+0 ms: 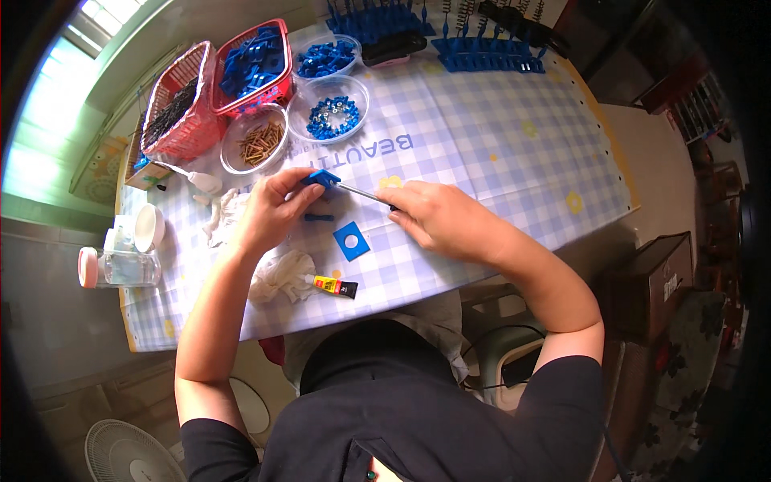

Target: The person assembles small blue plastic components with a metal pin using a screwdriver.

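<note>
My left hand (277, 205) pinches a small blue plastic part (324, 178) above the middle of the table. From the other side, my right hand (438, 217) is closed around a screwdriver (359, 191); its slim metal shaft points left and its tip meets the blue part. The handle is mostly hidden in my fingers. Just below on the cloth lie a blue square plate (351, 241) with a round hole and a short blue piece (319, 217). A yellow and black glue tube (336, 286) rests nearer to me, against a crumpled white cloth (283, 275).
Beyond my left hand stand a bowl of brass-coloured pins (232, 163), a bowl of small blue parts (299, 128), a red basket (287, 76) and a pink basket (210, 76). Blue racks with springs (490, 60) line the far edge. Clear jars (132, 269) sit left.
</note>
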Demonstrator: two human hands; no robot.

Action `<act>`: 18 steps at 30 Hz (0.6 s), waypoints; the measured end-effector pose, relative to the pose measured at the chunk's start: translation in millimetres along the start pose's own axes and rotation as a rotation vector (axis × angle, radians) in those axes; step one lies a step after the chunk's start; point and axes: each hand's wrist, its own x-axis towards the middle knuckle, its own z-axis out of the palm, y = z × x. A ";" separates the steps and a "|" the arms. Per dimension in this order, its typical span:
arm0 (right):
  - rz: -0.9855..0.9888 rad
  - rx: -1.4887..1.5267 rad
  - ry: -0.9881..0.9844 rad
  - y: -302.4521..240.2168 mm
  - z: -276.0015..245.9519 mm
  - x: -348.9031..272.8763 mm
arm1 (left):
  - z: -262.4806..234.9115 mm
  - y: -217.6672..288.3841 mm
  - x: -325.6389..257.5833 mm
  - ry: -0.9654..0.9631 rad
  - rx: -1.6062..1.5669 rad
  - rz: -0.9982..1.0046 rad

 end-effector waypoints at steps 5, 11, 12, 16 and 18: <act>0.027 0.294 0.110 2.6 9.5 -7.7 | 8.5 8.1 -4.2 0.032 0.037 -0.018; 0.131 0.427 0.116 -7.0 13.5 -6.3 | 14.6 8.0 -5.7 0.097 0.094 0.018; 0.132 0.424 0.113 -9.6 13.2 -4.9 | 13.7 6.1 -6.8 0.098 0.089 0.018; 0.176 0.459 0.095 -8.0 11.7 -4.8 | 15.8 4.8 -4.3 0.137 0.168 0.041; 0.186 0.457 0.090 -6.4 12.7 -5.3 | 16.3 3.2 -3.2 0.142 0.239 0.047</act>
